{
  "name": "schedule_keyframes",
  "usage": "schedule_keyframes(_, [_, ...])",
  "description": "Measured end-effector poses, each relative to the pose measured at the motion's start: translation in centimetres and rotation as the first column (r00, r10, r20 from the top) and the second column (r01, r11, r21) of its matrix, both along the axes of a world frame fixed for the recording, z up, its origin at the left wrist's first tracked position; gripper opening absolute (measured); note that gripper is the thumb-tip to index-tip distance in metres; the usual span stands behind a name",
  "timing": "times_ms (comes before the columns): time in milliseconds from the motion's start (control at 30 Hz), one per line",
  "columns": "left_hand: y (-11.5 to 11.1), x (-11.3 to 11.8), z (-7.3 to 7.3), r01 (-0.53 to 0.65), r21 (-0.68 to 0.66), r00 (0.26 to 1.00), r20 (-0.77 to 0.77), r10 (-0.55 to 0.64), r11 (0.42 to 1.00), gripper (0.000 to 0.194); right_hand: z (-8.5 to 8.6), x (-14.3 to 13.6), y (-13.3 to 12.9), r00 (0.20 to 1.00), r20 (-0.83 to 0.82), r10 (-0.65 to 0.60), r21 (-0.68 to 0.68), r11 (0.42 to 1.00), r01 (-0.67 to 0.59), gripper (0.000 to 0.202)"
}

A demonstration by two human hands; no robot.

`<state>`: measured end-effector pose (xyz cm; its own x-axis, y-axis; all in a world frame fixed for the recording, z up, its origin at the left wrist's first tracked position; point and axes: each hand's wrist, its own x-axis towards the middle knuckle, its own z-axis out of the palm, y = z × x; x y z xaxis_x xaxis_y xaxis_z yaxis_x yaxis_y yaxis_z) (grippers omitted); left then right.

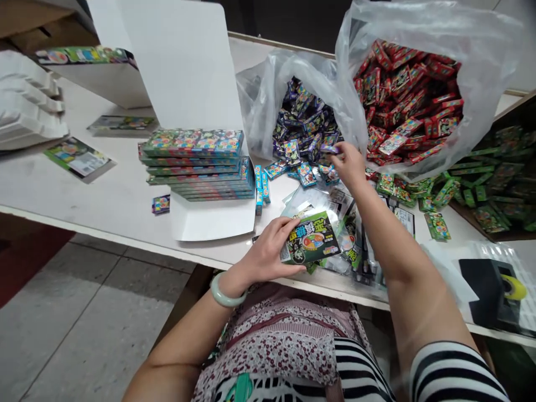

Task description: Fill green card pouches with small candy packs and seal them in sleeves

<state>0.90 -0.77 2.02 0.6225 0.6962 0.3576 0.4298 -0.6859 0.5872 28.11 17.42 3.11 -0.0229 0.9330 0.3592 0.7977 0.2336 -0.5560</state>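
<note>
My left hand (274, 248), with a pale bangle at the wrist, is closed on the edge of a flat green-and-black printed packet (313, 239) near the table's front edge. Between the fingertips of my right hand (350, 166) is a small purple box (330, 149), at the mouth of a clear plastic bag (260, 92) full of purple boxes (307, 114). Several small blue boxes (307, 175) lie loose just below that bag. More flat printed packets (347, 245) in clear film are spread under my hands, partly hidden by my right forearm.
An open white carton (211, 220) holds stacked printed packs (196, 146). Behind, a larger bag (494, 61) contains red boxes (412, 89). Green boxes (502, 167) fill a carton at right, others lying loose. A black tape dispenser (488, 290) stands right; white trays (25, 100) are stacked left.
</note>
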Motion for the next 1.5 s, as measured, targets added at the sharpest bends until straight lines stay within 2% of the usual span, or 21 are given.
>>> schedule_keyframes(67, [0.1, -0.2, -0.1, 0.005, -0.008, 1.0, 0.014, -0.005, 1.0, 0.107, 0.4, 1.1, -2.0, 0.961, -0.276, -0.03, -0.065, 0.998, 0.013, 0.015])
schedule_keyframes(167, [0.2, 0.1, -0.1, 0.027, -0.006, 0.999, 0.018, -0.027, 1.0, 0.105, 1.1, 2.7, -6.1, 0.809, -0.585, -0.061, -0.231, 0.968, -0.094, 0.02])
schedule_keyframes(267, [0.1, 0.6, 0.1, 0.05, 0.008, 0.999, -0.005, -0.05, 0.999, 0.105, 1.5, 3.9, -10.1, 0.687, -0.714, -0.136, -0.305, 0.943, -0.131, 0.029])
schedule_keyframes(367, [-0.1, 0.8, 0.3, 0.065, 0.018, 0.997, -0.03, -0.065, 0.998, 0.104, 1.2, 5.2, -13.3, 0.645, -0.735, -0.211, -0.352, 0.931, -0.097, 0.035])
schedule_keyframes(467, [-0.4, 0.6, 0.5, 0.056, 0.003, 0.996, -0.065, -0.055, 0.998, 0.102, 0.2, 6.7, -15.8, 0.653, -0.71, -0.263, -0.386, 0.921, -0.048, 0.036])
schedule_keyframes(600, [-0.4, 0.7, 0.3, 0.055, 0.012, 0.994, -0.091, -0.054, 0.998, 0.1, -1.4, 8.6, -18.1, 0.648, -0.69, -0.323, -0.41, 0.912, 0.017, 0.048])
schedule_keyframes(700, [-0.2, 1.2, 0.1, 0.066, 0.026, 0.99, -0.126, -0.063, 0.997, 0.099, -2.4, 9.2, -19.3, 0.722, -0.621, -0.306, -0.366, 0.927, 0.077, 0.045])
schedule_keyframes(833, [0.0, 1.6, -0.4, 0.069, 0.038, 0.986, -0.155, -0.062, 0.997, 0.099, -3.3, 9.2, -21.3, 0.864, -0.354, -0.357, -0.372, 0.902, 0.22, 0.031])
schedule_keyframes(900, [0.0, 1.5, -0.5, 0.066, 0.044, 0.986, -0.156, -0.059, 0.997, 0.099, -3.3, 9.3, -22.3, 0.945, -0.169, -0.281, -0.368, 0.907, 0.204, 0.026])
schedule_keyframes(967, [0.1, 1.3, -0.5, 0.06, 0.048, 0.986, -0.161, -0.052, 0.997, 0.099, -3.0, 9.7, -23.0, 0.987, 0.007, -0.163, -0.281, 0.946, 0.158, 0.024])
schedule_keyframes(1067, [0.1, 1.5, -0.4, 0.06, 0.034, 0.985, -0.161, -0.054, 0.998, 0.098, -2.4, 9.8, -22.7, 0.981, 0.166, -0.1, -0.154, 0.98, 0.126, 0.053])
schedule_keyframes(1133, [0.1, 1.9, -0.3, 0.071, 0.009, 0.986, -0.154, -0.069, 0.997, 0.098, -2.1, 9.0, -21.9, 0.974, 0.202, -0.104, -0.201, 0.969, 0.145, 0.076])
schedule_keyframes(1200, [0.2, 2.4, -0.3, 0.08, -0.013, 0.986, -0.147, -0.081, 0.997, 0.098, -2.1, 7.6, -20.9, 0.962, 0.234, -0.14, -0.273, 0.94, 0.203, 0.089])
schedule_keyframes(1267, [0.2, 2.7, -0.4, 0.086, -0.015, 0.986, -0.139, -0.087, 0.996, 0.098, -2.3, 5.9, -20.2, 0.937, 0.285, -0.2, -0.291, 0.914, 0.283, 0.088])
schedule_keyframes(1333, [0.2, 2.6, -0.6, 0.088, -0.005, 0.987, -0.133, -0.088, 0.996, 0.1, -2.6, 4.6, -19.9, 0.915, 0.321, -0.245, -0.268, 0.903, 0.335, 0.078])
schedule_keyframes(1400, [0.3, 2.3, -0.8, 0.086, 0.007, 0.988, -0.126, -0.085, 0.996, 0.1, -2.7, 4.2, -20.0, 0.932, 0.279, -0.232, -0.251, 0.919, 0.305, 0.071])
schedule_keyframes(1500, [0.4, 1.8, -0.9, 0.079, 0.013, 0.99, -0.115, -0.077, 0.997, 0.1, -1.5, 5.2, -21.0, 0.992, 0.067, -0.108, -0.181, 0.976, 0.119, 0.078])
